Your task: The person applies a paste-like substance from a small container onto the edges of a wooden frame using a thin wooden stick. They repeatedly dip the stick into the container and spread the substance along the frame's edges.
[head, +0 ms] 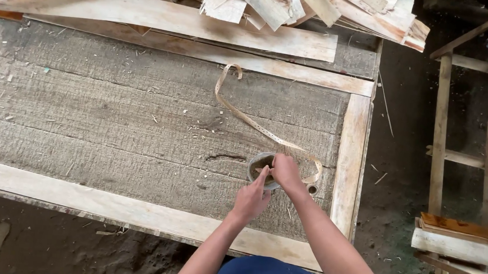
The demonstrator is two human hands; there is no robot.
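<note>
Small round tin [262, 167], near the workbench's [143, 131] right end, is partly covered by both hands. Right hand [286, 172] is closed over its rim, pinching a pale strip [245, 117]. Left hand [250, 199] is shown with forefinger extended to the tin; contents cannot be made out.

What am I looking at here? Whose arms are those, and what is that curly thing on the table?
There is only one picture, taken by a camera worn on a person's head, so you look down just as they do. The two bare arms coming up from the bottom belong to that person.

The left hand rests against a small round tin, one finger pointing into it. The right hand sits over the tin's top, fingers closed. What is inside the tin is too small to tell.

They work at a rough grey wooden table with a pale wood frame. The curly thing is a long thin strip, probably a wood shaving or band, looping across the table to the tin. A pile of pale wood scraps lies at the far edge.
</note>
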